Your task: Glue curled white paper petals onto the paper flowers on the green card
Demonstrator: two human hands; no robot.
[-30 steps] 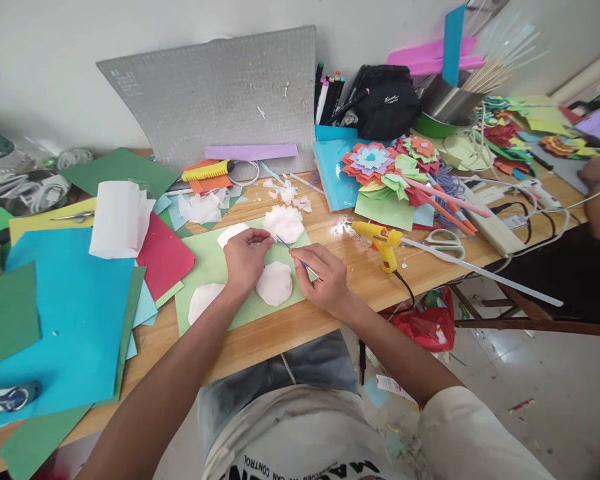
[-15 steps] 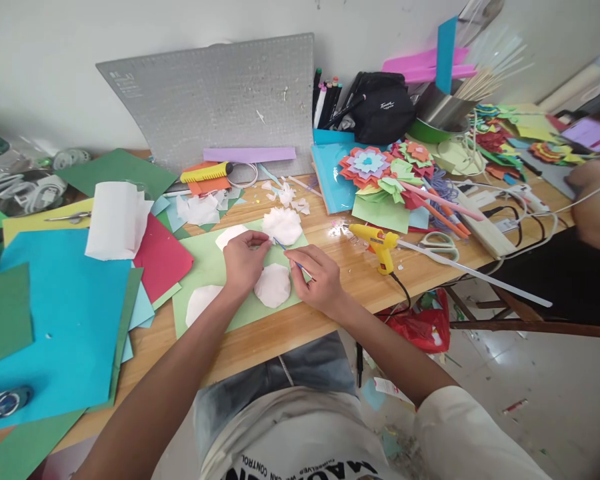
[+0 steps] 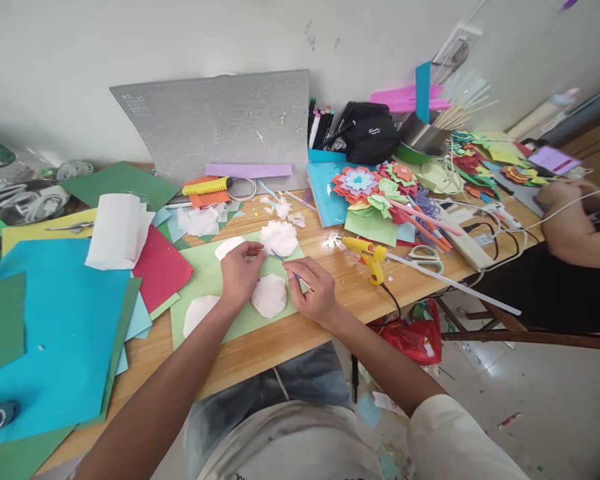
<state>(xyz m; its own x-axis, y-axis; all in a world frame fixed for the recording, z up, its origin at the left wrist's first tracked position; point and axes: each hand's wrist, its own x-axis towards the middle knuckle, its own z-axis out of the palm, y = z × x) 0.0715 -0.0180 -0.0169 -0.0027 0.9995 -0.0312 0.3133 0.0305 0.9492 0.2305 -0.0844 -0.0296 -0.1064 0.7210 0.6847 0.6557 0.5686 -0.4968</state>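
My right hand (image 3: 313, 288) grips a thin blue stick (image 3: 278, 256), its tip pointing up and left toward my left fingertips. My left hand (image 3: 241, 272) is closed in a pinch beside a ruffled white paper piece (image 3: 280, 238); what lies between its fingers is too small to make out. A round white paper cutout (image 3: 270, 297) lies between my two hands. Another white cutout (image 3: 200, 312) is partly under my left forearm, and a third (image 3: 229, 247) shows behind my left hand. All rest on a light green sheet (image 3: 240, 328).
To the right lie a yellow glue gun (image 3: 373, 255), scissors (image 3: 427, 259) and paper flowers (image 3: 357, 183). Blue sheets (image 3: 60, 320) and a white paper stack (image 3: 115, 233) are at left. A grey cutting mat (image 3: 220, 127) leans on the wall. Another person's arm (image 3: 573, 223) is at far right.
The camera view has shifted, showing more wall and more of the other person's arm. My hands stay in nearly the same place over the green sheet, with the stick still in my right hand.
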